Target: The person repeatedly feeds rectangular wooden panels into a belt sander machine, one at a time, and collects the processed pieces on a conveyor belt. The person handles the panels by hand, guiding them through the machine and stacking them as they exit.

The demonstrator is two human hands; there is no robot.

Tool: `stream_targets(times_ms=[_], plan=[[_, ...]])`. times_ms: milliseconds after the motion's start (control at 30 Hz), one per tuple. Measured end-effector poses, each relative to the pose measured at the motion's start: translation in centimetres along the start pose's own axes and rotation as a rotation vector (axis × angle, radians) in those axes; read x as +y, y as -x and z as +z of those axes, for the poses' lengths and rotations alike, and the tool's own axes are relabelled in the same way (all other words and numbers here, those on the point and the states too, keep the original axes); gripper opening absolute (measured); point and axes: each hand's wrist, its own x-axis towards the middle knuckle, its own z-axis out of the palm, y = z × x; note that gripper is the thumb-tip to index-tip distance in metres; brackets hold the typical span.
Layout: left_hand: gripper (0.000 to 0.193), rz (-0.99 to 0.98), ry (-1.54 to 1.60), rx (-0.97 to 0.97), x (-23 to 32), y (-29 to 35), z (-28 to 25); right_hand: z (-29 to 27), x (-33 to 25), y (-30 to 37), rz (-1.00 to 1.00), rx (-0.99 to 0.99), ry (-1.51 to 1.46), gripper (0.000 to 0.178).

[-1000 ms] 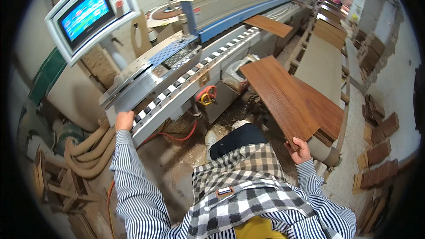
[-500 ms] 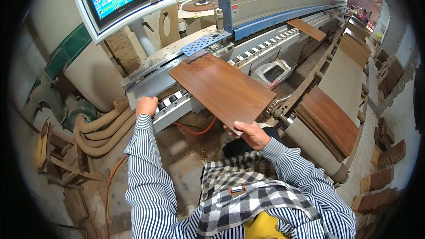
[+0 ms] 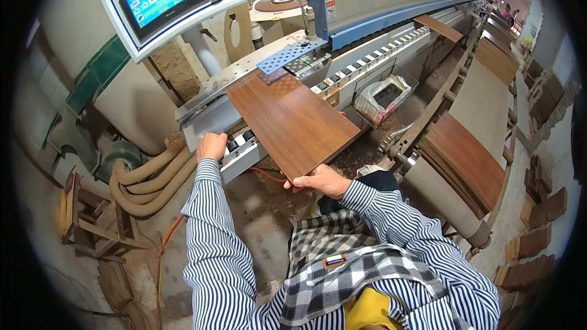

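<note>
A brown wood-grain board [image 3: 290,123] lies at a slant across the near end of a long machine [image 3: 391,15], its far end beside the perforated blue plate [image 3: 287,55]. My right hand [image 3: 323,181] grips the board's near corner, thumb on top and fingers underneath. My left hand [image 3: 212,146] is closed at the near edge of the grey metal infeed table [image 3: 211,119], next to a row of small black-and-white rollers [image 3: 241,140]; its fingertips are partly hidden.
To the right, a stack of boards [image 3: 468,159] rests on a roller conveyor [image 3: 437,192]. Another board [image 3: 439,27] sits farther along the machine. A control screen [image 3: 165,0] stands at upper left, above thick hoses [image 3: 147,189]. A wire basket [image 3: 376,107] hangs beside the machine.
The board's near end has swung left and toward the machine with my right hand on it. My left hand stays at the table edge. The farther board has moved along the machine, away from me.
</note>
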Motion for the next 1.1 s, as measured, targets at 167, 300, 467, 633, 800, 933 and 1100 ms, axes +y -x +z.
stream_targets(times_ms=[167,300,467,633,800,933,1100], plan=[[0.033,0.027,0.0,0.002,0.1,0.0,0.0,-1.1,0.5,0.3,-0.063,0.043,0.05,0.026],[0.034,0.023,0.033,0.016,0.1,0.0,0.2,-2.7,0.2,1.0,-0.113,0.131,0.105,0.023],[0.034,0.02,0.034,0.017,-0.1,0.0,0.2,-5.0,-0.5,2.2,-0.146,0.297,0.089,0.026],[0.033,0.02,0.01,0.031,-0.1,-0.1,0.3,-7.7,-0.7,3.0,-0.184,0.468,0.069,0.032],[0.033,0.024,-0.007,0.015,-0.4,-0.5,0.6,-9.8,-1.5,3.8,-0.234,0.676,0.026,0.036],[0.033,0.066,-0.006,0.011,-1.3,-1.5,1.4,-11.4,-3.1,4.5,-0.232,0.848,0.034,0.04],[0.038,0.107,0.032,-0.002,-1.3,-2.2,1.6,-13.3,-4.5,6.9,-0.287,0.928,-0.112,0.036]])
